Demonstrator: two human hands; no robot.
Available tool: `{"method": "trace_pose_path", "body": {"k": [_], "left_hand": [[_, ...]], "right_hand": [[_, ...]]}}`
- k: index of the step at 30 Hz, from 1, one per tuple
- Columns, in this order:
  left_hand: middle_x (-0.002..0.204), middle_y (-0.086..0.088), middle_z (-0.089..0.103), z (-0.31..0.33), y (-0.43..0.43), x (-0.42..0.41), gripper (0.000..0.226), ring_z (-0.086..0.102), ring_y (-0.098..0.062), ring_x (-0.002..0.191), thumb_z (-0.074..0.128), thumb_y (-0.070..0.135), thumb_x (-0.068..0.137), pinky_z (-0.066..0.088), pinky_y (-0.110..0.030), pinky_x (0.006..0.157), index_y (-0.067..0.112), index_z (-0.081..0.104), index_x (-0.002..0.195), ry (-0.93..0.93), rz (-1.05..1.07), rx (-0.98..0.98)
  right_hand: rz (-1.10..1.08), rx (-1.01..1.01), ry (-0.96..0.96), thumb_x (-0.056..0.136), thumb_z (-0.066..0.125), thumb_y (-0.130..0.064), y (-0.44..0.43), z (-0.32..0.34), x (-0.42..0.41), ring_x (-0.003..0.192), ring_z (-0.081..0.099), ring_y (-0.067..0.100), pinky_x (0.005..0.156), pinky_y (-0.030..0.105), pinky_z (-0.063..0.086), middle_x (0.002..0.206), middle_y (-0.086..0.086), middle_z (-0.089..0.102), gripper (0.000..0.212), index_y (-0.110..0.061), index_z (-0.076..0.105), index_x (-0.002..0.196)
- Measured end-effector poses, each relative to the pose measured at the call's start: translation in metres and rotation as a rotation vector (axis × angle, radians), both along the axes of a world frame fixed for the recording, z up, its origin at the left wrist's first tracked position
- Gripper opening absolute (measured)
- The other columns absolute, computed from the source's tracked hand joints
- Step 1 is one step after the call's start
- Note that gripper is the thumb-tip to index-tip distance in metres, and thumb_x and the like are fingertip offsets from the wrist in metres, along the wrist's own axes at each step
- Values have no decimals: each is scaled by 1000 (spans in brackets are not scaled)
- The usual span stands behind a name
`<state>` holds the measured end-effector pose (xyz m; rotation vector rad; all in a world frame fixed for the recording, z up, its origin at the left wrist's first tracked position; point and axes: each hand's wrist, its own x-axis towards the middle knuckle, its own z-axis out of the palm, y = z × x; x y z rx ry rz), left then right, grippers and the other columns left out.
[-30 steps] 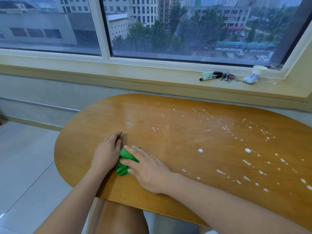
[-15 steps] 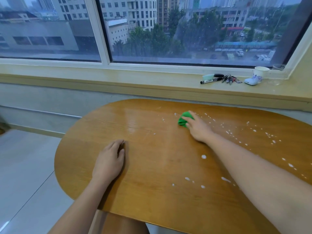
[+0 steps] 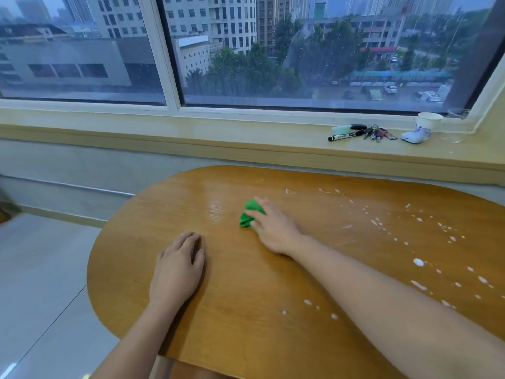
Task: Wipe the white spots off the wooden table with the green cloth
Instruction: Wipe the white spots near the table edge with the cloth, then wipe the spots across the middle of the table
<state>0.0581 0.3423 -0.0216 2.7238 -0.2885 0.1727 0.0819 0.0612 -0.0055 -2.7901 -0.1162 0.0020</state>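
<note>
The oval wooden table [image 3: 246,310] fills the lower view. My right hand [image 3: 273,228] presses a crumpled green cloth [image 3: 250,213] flat onto the middle of the tabletop; only the cloth's left part shows past my fingers. White spots [image 3: 418,261] lie scattered over the right half of the table, with a few small ones [image 3: 308,302] near my right forearm. My left hand [image 3: 177,269] rests palm down on the wood near the left front, holding nothing.
Behind the table a windowsill [image 3: 246,138] carries a black marker [image 3: 343,136], a bunch of keys [image 3: 378,134], a paper cup [image 3: 429,123] and a small white object. Tiled floor [image 3: 41,283] lies to the left of the table's rounded end.
My right hand carried the cloth from beside my left hand out to the far middle, then drew it back toward me and to the left. My left hand stayed put.
</note>
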Motion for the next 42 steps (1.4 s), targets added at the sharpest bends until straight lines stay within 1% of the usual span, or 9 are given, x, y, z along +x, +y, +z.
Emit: {"method": "trace_pose_path", "body": {"k": [3,6,9,14,17,24,31,34,42], "left_hand": [[161,11,49,-2,0,1,50,46,-17,146,46,44,105,36,-47,115,30,54,153,1,9,5],[162,11,48,-4,-1,1,51,46,-17,147,48,42,105,36,-48,116,29,53,154,-1,11,14],[165,12,44,-3,-3,3,51,42,-16,149,46,43,105,33,-46,118,32,51,155,8,11,27],[172,13,31,-2,-7,11,54,35,-16,154,37,49,109,26,-44,123,36,40,161,41,-15,88],[173,13,28,-1,-12,19,55,31,-14,156,35,50,109,23,-43,124,37,38,162,40,-29,92],[173,13,28,0,-21,45,59,24,-12,159,32,55,107,21,-44,126,37,37,162,44,-58,91],[173,13,28,-3,-22,43,58,21,-10,160,30,54,107,19,-43,126,37,37,162,26,-41,73],[172,13,29,-3,-23,43,58,21,-9,160,31,53,107,18,-42,126,37,37,162,22,-43,68],[172,16,27,-1,-24,42,58,18,-6,160,31,55,107,17,-39,125,39,36,162,12,-36,81]], "right_hand": [[184,-31,-10,114,36,-42,55,1,-15,165,2,24,127,48,5,179,-9,1,50,-42,34,164],[332,-62,-9,115,35,-39,74,0,-20,165,2,21,129,47,12,179,-9,-1,50,-39,34,165],[377,-43,30,115,36,-39,53,4,-9,164,8,20,128,47,18,178,-16,-2,49,-45,32,164],[141,-24,75,114,40,-38,-27,9,25,161,21,29,125,54,31,178,-18,-2,50,-49,33,162],[-10,11,47,114,43,-34,-86,9,42,161,22,29,126,51,28,178,-15,2,50,-46,37,162],[-405,6,-9,115,37,-35,-204,2,52,160,21,35,122,60,32,178,-7,10,48,-42,39,162],[-653,10,-33,112,36,-35,-184,-7,84,161,15,36,127,52,19,178,4,11,52,-31,37,164],[-543,18,-33,113,36,-36,-136,-4,99,162,13,35,129,51,17,178,4,10,52,-31,38,164],[-50,-26,-36,114,36,-33,19,-1,123,163,10,31,129,49,13,179,2,7,52,-34,35,165]]}}
